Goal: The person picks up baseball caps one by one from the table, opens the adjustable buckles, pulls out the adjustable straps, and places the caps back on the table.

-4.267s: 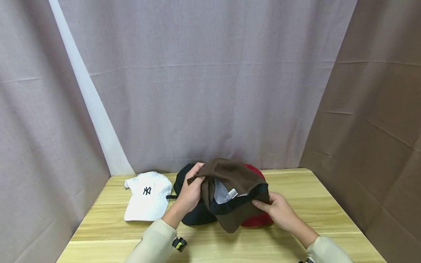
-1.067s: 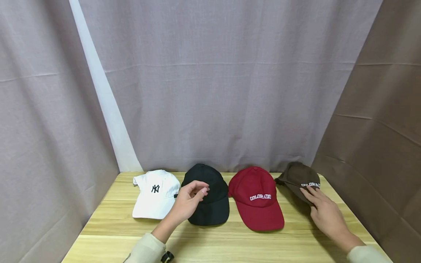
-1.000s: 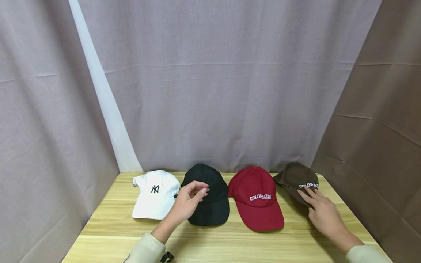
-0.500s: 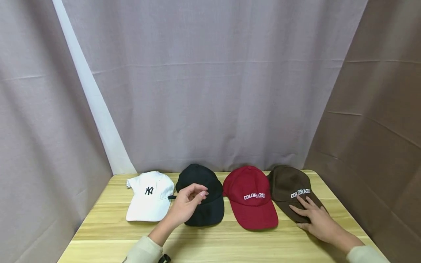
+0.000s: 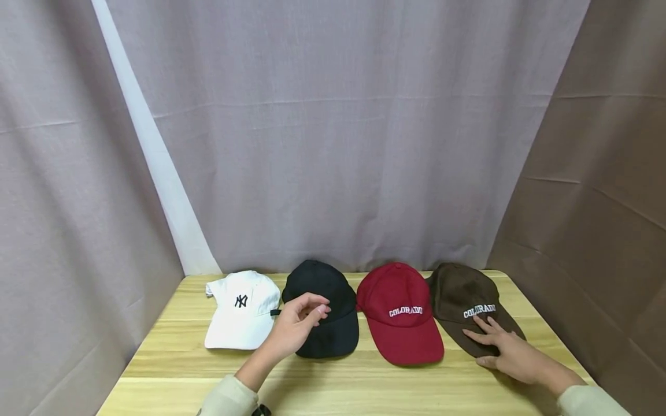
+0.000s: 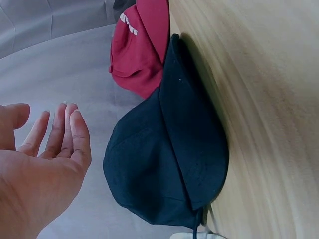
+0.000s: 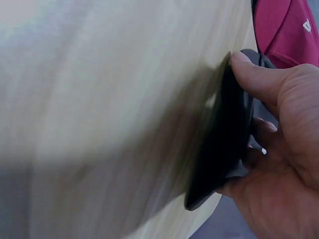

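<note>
Four caps stand in a row on the table: a white cap (image 5: 243, 306), a black cap (image 5: 328, 312), a red cap (image 5: 403, 312) lettered COLORADO and a brown cap (image 5: 463, 289) with the same lettering. My right hand (image 5: 512, 355) rests on the brown cap's brim, fingers spread over its top. In the right wrist view the thumb (image 7: 256, 74) touches the brim's edge. My left hand (image 5: 293, 326) hovers before the black cap, fingers loosely bent and holding nothing. The left wrist view shows it apart from the black cap (image 6: 149, 164).
The wooden table (image 5: 312, 393) carries all the caps close to its back edge. A grey curtain (image 5: 338, 144) hangs right behind them, and brownish cloth (image 5: 598, 231) closes off the right side. A dark strap (image 5: 275, 312) sticks out between the white and black caps.
Earlier both hands held the brown cap upside down; now it lies right of the red cap. Over the last second it has turned and shifted slightly nearer under my right hand. The left hand stays put.
</note>
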Available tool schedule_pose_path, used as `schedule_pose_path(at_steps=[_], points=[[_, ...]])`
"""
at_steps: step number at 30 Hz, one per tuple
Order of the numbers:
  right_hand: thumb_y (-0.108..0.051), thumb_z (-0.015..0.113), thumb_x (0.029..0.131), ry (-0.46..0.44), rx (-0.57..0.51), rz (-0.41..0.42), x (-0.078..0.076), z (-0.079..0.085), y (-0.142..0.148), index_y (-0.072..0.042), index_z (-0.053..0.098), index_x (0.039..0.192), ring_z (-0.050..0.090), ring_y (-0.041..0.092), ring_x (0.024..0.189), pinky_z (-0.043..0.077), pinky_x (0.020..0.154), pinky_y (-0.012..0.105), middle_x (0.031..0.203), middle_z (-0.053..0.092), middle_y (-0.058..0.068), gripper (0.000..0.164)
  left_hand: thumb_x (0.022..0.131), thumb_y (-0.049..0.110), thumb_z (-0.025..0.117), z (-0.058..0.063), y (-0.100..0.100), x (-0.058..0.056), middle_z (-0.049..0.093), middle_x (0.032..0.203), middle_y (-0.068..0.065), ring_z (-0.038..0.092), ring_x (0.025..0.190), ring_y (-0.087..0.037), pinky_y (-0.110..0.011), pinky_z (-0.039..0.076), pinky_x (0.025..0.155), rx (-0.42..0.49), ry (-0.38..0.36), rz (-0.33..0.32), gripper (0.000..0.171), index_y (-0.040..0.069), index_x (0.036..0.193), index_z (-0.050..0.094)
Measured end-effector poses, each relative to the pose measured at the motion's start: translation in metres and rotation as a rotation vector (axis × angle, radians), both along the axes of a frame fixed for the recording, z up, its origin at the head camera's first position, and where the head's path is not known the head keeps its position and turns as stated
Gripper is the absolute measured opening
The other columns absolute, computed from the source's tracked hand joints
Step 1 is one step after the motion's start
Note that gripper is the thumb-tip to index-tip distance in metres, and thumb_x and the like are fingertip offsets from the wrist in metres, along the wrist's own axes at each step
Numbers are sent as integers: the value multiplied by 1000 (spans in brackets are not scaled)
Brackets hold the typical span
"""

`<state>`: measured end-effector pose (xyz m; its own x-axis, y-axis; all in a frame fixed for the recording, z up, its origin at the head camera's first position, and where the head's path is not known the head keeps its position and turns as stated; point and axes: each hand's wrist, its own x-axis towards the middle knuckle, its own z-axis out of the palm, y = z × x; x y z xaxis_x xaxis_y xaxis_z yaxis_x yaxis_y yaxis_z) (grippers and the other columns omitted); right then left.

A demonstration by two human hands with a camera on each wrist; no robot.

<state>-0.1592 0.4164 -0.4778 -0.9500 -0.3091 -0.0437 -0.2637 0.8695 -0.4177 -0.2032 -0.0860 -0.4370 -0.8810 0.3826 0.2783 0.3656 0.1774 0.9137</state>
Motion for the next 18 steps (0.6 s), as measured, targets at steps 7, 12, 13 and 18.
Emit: schedule_pose_path(at_steps=[7,12,13,18], points=[[-29,83,89,-96,-47,41,-9,12,4,-7,63,148,19,74,148,28,109,86,165,33,40,65,110,15,59,-2,-3,2,75,121,-25,73,103,-16,-22,58,86,1,-20,3,29,-5,129,66],[-27,84,88,-117,-71,30,-10,12,6,-6,64,147,17,74,149,26,111,86,166,31,39,66,110,16,59,-2,-3,4,75,121,-24,74,105,-25,-22,58,86,-12,-17,-13,30,-5,130,66],[-27,84,88,-120,-71,29,-10,11,6,-6,63,147,17,74,148,26,111,85,166,31,40,66,110,16,59,-2,-4,5,75,121,-24,74,106,-27,-22,58,87,-14,-20,-15,30,-5,130,66],[-27,83,89,-125,-82,16,-8,8,6,-6,63,148,16,74,149,26,111,85,167,30,39,66,110,15,58,-4,-8,6,75,121,-23,74,107,-28,-23,58,88,-20,-31,-12,28,-3,129,66]])
